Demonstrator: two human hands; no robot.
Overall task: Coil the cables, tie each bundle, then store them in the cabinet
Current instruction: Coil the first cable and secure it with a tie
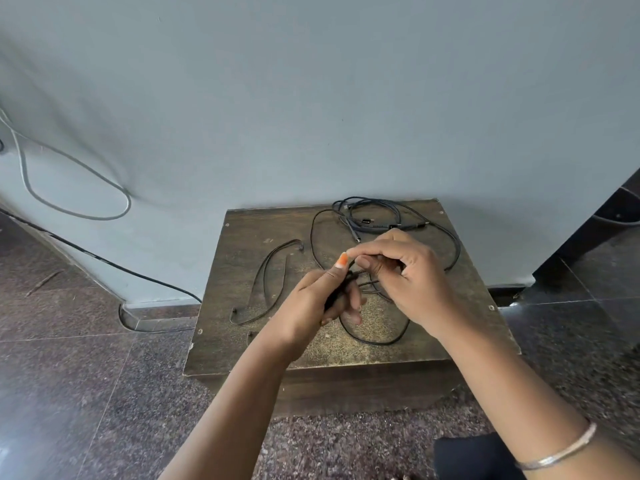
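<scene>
— What are the hands holding?
— The left hand [322, 292] and right hand [405, 271] both pinch the black cable [372, 336] above the middle of the wooden box [242, 341]; its loop trails toward the front edge.
— The rest?
— A thin cord [268, 278] lies near the left edge, a cable bundle [367, 216] at the back edge.

Both forearms reach forward, the left hand [323, 294] curled beneath, the right hand [403, 271] pinching above it.
</scene>
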